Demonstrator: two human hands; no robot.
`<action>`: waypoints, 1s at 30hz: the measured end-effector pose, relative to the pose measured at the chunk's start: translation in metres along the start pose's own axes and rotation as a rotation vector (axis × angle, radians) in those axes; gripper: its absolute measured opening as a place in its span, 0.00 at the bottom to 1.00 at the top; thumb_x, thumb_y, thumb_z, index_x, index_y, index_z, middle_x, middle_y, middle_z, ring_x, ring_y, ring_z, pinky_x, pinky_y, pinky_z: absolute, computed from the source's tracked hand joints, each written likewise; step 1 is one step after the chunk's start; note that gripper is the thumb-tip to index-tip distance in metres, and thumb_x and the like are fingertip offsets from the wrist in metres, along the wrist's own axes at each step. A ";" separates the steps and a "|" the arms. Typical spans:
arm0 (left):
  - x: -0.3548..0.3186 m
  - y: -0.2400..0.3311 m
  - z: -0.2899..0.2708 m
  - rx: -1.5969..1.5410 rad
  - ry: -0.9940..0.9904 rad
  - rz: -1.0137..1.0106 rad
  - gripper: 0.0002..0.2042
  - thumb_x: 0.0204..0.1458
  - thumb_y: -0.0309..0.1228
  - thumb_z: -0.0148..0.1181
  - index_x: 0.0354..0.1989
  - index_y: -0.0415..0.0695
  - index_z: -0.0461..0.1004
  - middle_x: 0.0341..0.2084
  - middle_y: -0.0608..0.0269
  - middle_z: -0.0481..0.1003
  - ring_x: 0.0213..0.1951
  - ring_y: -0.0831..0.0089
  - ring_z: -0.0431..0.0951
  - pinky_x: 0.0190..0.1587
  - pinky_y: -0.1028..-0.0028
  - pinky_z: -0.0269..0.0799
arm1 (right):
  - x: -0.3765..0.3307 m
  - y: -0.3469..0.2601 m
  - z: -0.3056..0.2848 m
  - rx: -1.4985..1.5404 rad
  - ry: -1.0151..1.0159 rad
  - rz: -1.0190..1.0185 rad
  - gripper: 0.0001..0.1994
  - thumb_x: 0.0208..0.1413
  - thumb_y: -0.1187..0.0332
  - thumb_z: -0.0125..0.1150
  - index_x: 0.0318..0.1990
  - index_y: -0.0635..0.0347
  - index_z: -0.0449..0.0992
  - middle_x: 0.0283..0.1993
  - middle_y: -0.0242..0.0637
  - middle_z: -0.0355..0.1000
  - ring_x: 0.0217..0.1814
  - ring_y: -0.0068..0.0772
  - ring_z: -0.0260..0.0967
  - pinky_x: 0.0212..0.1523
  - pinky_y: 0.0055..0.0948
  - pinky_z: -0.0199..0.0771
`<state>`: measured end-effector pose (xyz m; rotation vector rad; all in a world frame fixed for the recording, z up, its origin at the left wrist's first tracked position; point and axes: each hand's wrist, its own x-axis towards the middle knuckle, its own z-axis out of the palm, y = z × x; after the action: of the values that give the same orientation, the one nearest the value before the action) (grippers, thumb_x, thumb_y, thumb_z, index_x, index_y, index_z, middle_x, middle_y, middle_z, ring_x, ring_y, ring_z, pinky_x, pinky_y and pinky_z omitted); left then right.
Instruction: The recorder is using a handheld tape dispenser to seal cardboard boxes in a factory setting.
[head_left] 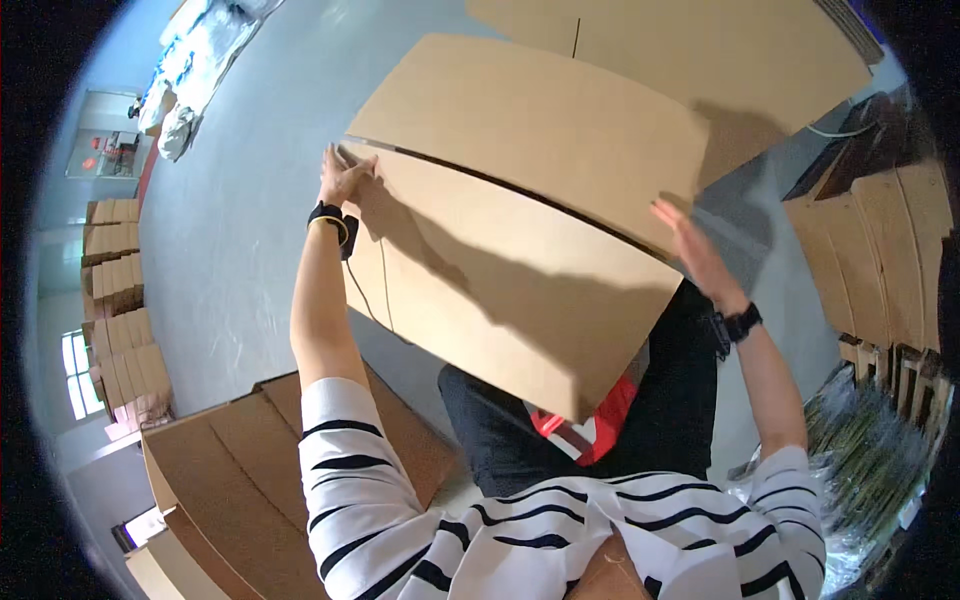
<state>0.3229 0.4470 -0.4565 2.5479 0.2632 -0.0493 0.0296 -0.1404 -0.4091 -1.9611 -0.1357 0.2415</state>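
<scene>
A large brown cardboard box (pixel 520 210) is raised in front of me, its two top flaps meeting at a dark seam. My left hand (pixel 343 177) presses flat on the box's left edge, right at the end of the seam. My right hand (pixel 697 252) lies with spread fingers against the box's right edge. Both wrists carry black bands. My striped sleeves come up from the lower edge, and my dark trousers show under the box.
Flattened cardboard sheets (pixel 240 470) lie stacked at the lower left. Another flat box (pixel 720 50) lies on the grey floor beyond. Stacks of folded cartons (pixel 120 300) line the far left, and cardboard bundles (pixel 890 250) stand at the right.
</scene>
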 end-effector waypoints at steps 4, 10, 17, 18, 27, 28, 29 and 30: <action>0.036 -0.003 0.037 -0.260 -0.229 0.057 0.49 0.43 0.55 0.64 0.67 0.39 0.49 0.65 0.39 0.48 0.67 0.50 0.45 0.66 0.62 0.49 | -0.004 0.010 0.017 -0.443 -0.081 -0.124 0.32 0.59 0.57 0.56 0.67 0.61 0.54 0.71 0.52 0.48 0.76 0.49 0.37 0.72 0.43 0.38; 0.054 0.002 0.058 -0.045 -0.180 0.028 0.39 0.50 0.55 0.59 0.61 0.36 0.60 0.49 0.45 0.73 0.50 0.56 0.73 0.51 0.66 0.68 | -0.031 0.020 0.032 -0.685 0.206 0.095 0.42 0.52 0.57 0.65 0.69 0.60 0.47 0.69 0.55 0.49 0.75 0.47 0.38 0.72 0.42 0.40; 0.055 -0.029 0.041 -0.119 -0.248 0.094 0.35 0.52 0.57 0.55 0.54 0.35 0.63 0.35 0.52 0.73 0.37 0.63 0.74 0.41 0.67 0.72 | -0.020 0.049 0.070 0.489 0.373 0.401 0.35 0.58 0.57 0.59 0.67 0.63 0.50 0.61 0.49 0.63 0.64 0.38 0.60 0.64 0.35 0.58; 0.046 -0.041 0.029 -0.220 -0.261 -0.003 0.35 0.52 0.57 0.54 0.55 0.35 0.61 0.36 0.52 0.73 0.36 0.63 0.75 0.39 0.68 0.73 | -0.006 0.052 0.067 0.397 0.346 0.357 0.33 0.58 0.58 0.59 0.66 0.63 0.53 0.61 0.47 0.63 0.64 0.37 0.60 0.64 0.35 0.58; -0.125 -0.159 -0.097 -0.254 0.128 -0.399 0.41 0.53 0.62 0.49 0.62 0.36 0.53 0.55 0.43 0.64 0.53 0.56 0.69 0.50 0.61 0.70 | 0.250 -0.005 0.045 0.220 -0.076 0.119 0.28 0.60 0.52 0.56 0.60 0.63 0.64 0.53 0.37 0.70 0.53 0.28 0.68 0.52 0.28 0.69; -0.136 -0.158 -0.105 -0.250 0.158 -0.370 0.41 0.53 0.62 0.49 0.62 0.36 0.53 0.55 0.43 0.64 0.53 0.56 0.69 0.50 0.61 0.70 | 0.272 -0.015 0.040 0.084 -0.081 0.227 0.32 0.57 0.47 0.57 0.59 0.65 0.64 0.54 0.41 0.69 0.54 0.32 0.68 0.53 0.29 0.69; -0.146 -0.154 -0.108 -0.254 0.163 -0.448 0.43 0.52 0.63 0.49 0.63 0.36 0.51 0.56 0.42 0.64 0.54 0.55 0.68 0.52 0.61 0.68 | 0.288 -0.024 0.038 0.114 -0.205 0.206 0.34 0.56 0.46 0.58 0.60 0.66 0.62 0.55 0.43 0.68 0.56 0.34 0.67 0.54 0.31 0.69; -0.154 -0.147 -0.108 -0.280 0.156 -0.540 0.44 0.52 0.64 0.48 0.64 0.37 0.49 0.56 0.41 0.63 0.55 0.54 0.67 0.55 0.60 0.66 | 0.301 -0.032 0.029 0.149 -0.323 0.198 0.36 0.55 0.44 0.58 0.61 0.66 0.61 0.57 0.45 0.66 0.58 0.36 0.66 0.56 0.32 0.68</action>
<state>0.1410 0.5986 -0.4317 2.1397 0.9436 -0.0175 0.3163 -0.0392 -0.4226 -1.7762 -0.1292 0.6804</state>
